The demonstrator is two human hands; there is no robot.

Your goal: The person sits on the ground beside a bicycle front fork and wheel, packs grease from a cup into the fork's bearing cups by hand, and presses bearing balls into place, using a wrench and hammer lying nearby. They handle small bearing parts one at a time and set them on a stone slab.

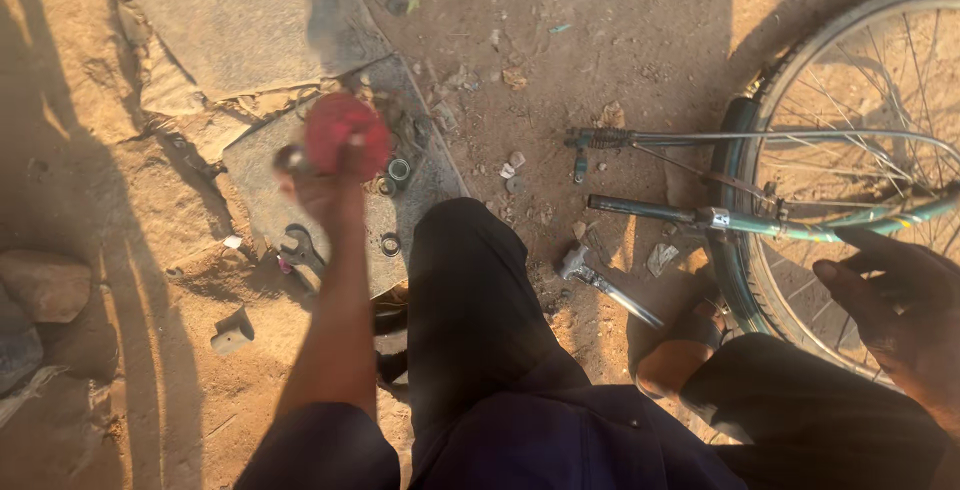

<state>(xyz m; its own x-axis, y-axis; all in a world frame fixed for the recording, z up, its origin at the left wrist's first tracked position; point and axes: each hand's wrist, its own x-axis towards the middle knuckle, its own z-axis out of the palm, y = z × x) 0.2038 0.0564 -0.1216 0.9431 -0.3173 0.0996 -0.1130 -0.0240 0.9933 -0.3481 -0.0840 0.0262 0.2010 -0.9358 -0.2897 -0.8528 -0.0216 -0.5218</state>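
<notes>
1. A round red lid-like disc (346, 135) is gripped in the left hand (322, 190), left of centre in the frame; the fingers are closed about its lower edge, and a small dark metal piece is seen at the hand's left side, though what it is cannot be told.
2. The disc is held directly over a flat grey stone slab (262, 185) in the upper-left middle of the frame. Small metal rings (399, 169) are scattered on the slab just right of the hand, and a dark open-ended spanner (300, 250) lies on its lower part, just below the hand.
3. The right hand (893, 300) is seen at the right edge of the frame, loosely curled and half open, with nothing gripped; it rests against the tyre of the spoked bicycle wheel (860, 150).
4. The teal bicycle fork blades (760, 220) are laid almost level across the frame, their long axis running from the wheel towards the centre, their free ends pointing left at the slab.
5. The fork ends lie well apart from the left hand, to its right; the right hand is the nearer one to the wheel and fork.
6. A steel hammer (605, 280) lies on the sandy ground (600, 30) below the fork ends, between the person's dark-trousered knees, its handle slanting to the lower right.
7. No container with contents can be made out; whether the disc is a lid or a shallow cup cannot be told.
</notes>
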